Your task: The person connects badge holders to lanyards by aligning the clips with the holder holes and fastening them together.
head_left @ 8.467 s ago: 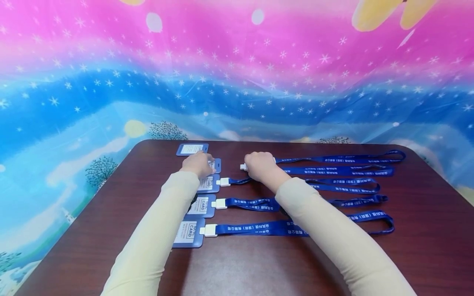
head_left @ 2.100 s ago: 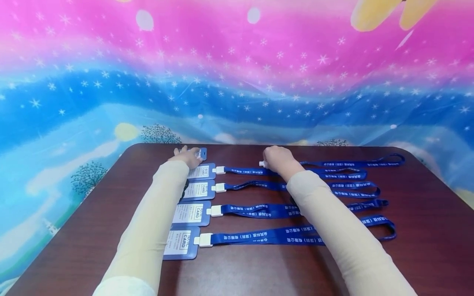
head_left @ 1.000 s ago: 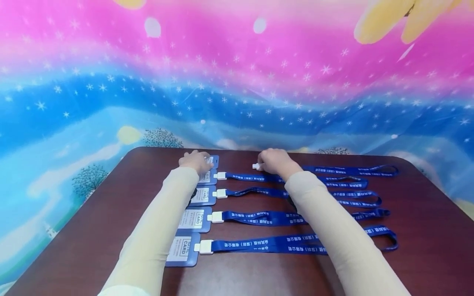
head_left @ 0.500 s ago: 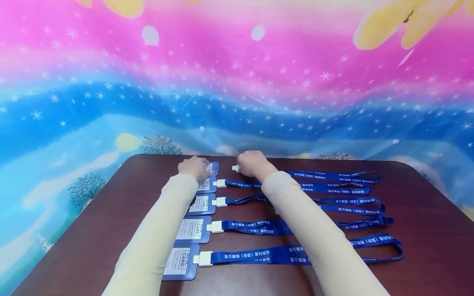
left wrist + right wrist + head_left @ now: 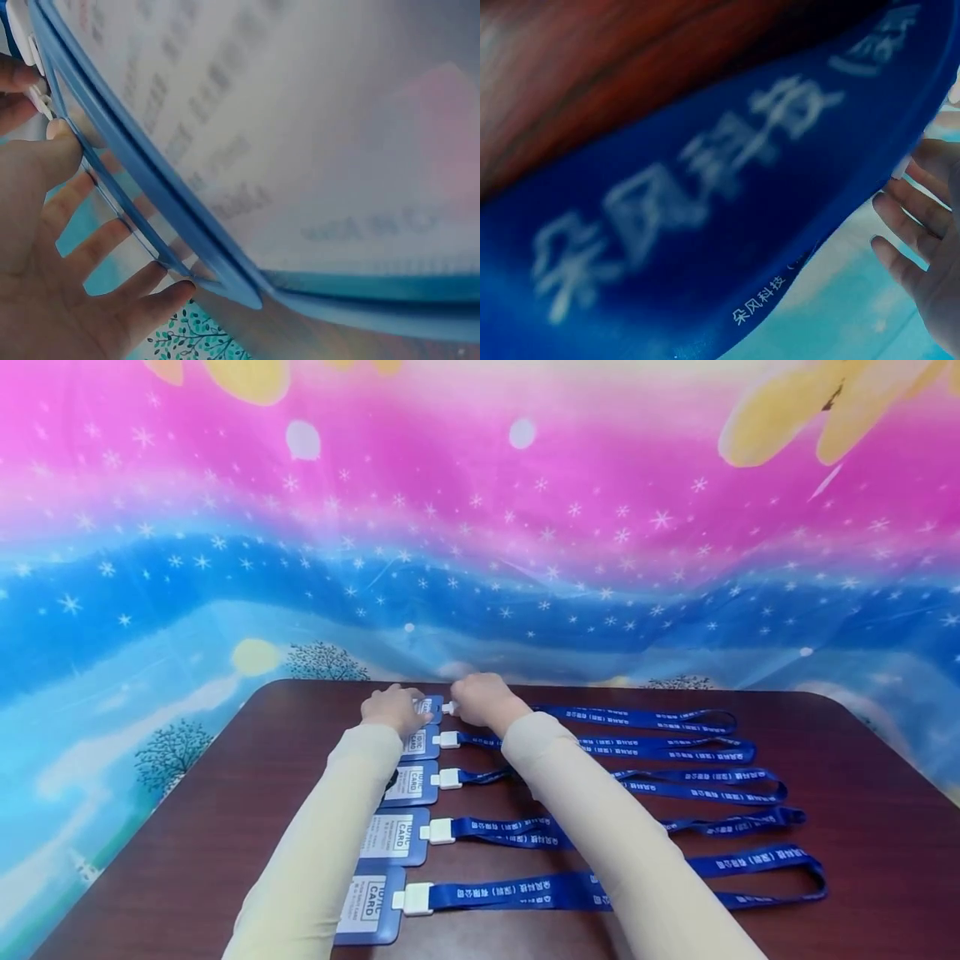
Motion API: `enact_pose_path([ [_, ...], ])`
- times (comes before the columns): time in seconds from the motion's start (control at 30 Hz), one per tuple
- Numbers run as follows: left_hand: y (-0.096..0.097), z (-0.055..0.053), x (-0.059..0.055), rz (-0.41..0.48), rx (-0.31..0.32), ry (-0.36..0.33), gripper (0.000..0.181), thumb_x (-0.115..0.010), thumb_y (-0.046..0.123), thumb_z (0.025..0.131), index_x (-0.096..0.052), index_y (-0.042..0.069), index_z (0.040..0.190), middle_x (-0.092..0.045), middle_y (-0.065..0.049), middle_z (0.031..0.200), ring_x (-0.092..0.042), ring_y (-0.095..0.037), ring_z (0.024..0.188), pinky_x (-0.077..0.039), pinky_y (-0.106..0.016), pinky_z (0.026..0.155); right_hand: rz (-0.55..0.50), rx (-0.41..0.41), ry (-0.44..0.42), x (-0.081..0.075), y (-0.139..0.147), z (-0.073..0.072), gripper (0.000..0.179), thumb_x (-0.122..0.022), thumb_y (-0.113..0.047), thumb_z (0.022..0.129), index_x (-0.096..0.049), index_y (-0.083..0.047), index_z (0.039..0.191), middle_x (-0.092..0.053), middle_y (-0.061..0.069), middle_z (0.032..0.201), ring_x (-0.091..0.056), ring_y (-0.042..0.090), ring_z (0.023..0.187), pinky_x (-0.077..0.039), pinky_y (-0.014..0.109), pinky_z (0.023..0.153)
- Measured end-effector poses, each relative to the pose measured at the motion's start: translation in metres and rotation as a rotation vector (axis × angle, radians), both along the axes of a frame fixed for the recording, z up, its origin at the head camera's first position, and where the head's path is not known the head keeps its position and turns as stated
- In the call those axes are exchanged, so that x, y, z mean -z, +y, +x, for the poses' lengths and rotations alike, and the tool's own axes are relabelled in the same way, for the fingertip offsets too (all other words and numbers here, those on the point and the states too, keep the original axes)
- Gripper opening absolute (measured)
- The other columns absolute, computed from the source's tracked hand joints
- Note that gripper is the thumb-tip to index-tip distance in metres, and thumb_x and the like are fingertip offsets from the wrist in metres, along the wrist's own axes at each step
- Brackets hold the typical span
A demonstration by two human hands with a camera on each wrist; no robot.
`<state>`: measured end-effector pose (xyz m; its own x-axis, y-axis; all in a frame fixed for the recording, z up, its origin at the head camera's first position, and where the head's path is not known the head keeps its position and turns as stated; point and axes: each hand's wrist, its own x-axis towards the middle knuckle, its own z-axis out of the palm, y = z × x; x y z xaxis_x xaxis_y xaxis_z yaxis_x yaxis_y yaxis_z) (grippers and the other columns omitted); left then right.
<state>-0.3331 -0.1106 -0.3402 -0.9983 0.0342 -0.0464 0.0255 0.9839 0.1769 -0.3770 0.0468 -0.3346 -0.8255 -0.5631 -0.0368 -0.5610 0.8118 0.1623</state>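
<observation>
At the table's far side my left hand [image 5: 390, 706] pinches the rearmost blue badge holder [image 5: 432, 709] between thumb and fingers. My right hand [image 5: 483, 699] grips the white clip [image 5: 449, 708] of the rearmost blue lanyard [image 5: 637, 718]; the clip is right at the holder's slotted edge. In the left wrist view, the thumb lies over the frame of a badge holder [image 5: 146, 232] with the other fingers spread behind it, and fingertips of the right hand [image 5: 16, 84] are near its end. The right wrist view shows the blue lanyard strap [image 5: 705, 180] close up, partly covering the right hand [image 5: 930, 247].
Several badge holders lie nearer in a column, such as the closest one [image 5: 371, 906], each with a white clip [image 5: 417, 899] and a blue lanyard [image 5: 517, 893] stretching right. The brown table [image 5: 750, 927] ends at a patterned backdrop [image 5: 480, 568].
Earlier both hands were at the second-rearmost badge holder and its lanyard, now joined. Since then my hands took the rearmost pair, and the right hand brought its clip left to the holder.
</observation>
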Motion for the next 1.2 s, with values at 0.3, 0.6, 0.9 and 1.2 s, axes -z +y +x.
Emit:
enact_pose_path([
  [0.3,-0.001,-0.001,0.004,0.019,0.011,0.0,0.054,-0.061,0.041,0.098,-0.053,0.015,0.144,-0.048,-0.021,0.144,-0.045,-0.047,0.128,-0.044,-0.056,0.099,0.034,-0.003,0.074,0.008,-0.009,-0.001,0.022,-0.065,-0.032,0.097,-0.074,-0.015,0.107,-0.071,0.001,0.098,-0.065,0.017,0.087,-0.056,0.034,0.081],
  [0.6,-0.005,-0.009,0.008,0.07,0.031,-0.009,0.056,-0.064,0.04,0.096,-0.054,0.013,0.144,-0.045,-0.022,0.146,-0.039,-0.051,0.131,-0.043,-0.059,0.099,0.118,-0.019,0.115,0.005,-0.021,0.002,0.022,-0.062,-0.03,0.099,-0.074,-0.015,0.109,-0.072,0.0,0.096,-0.066,0.016,0.088,-0.056,0.033,0.081],
  [0.9,-0.007,-0.009,0.013,0.079,0.028,-0.011,0.055,-0.065,0.038,0.096,-0.054,0.013,0.143,-0.045,-0.022,0.147,-0.038,-0.053,0.131,-0.043,-0.058,0.099,0.15,-0.034,0.12,0.011,-0.031,0.0,0.017,-0.062,-0.024,0.099,-0.075,-0.015,0.106,-0.071,0.0,0.093,-0.066,0.016,0.087,-0.057,0.032,0.079],
  [1.2,-0.001,-0.009,0.003,0.056,0.037,0.003,0.053,-0.064,0.038,0.097,-0.055,0.013,0.143,-0.047,-0.021,0.144,-0.043,-0.05,0.126,-0.047,-0.056,0.094,0.139,-0.017,0.075,0.0,-0.033,-0.007,0.016,-0.062,-0.021,0.099,-0.075,-0.014,0.106,-0.071,0.001,0.093,-0.066,0.017,0.087,-0.057,0.033,0.079],
])
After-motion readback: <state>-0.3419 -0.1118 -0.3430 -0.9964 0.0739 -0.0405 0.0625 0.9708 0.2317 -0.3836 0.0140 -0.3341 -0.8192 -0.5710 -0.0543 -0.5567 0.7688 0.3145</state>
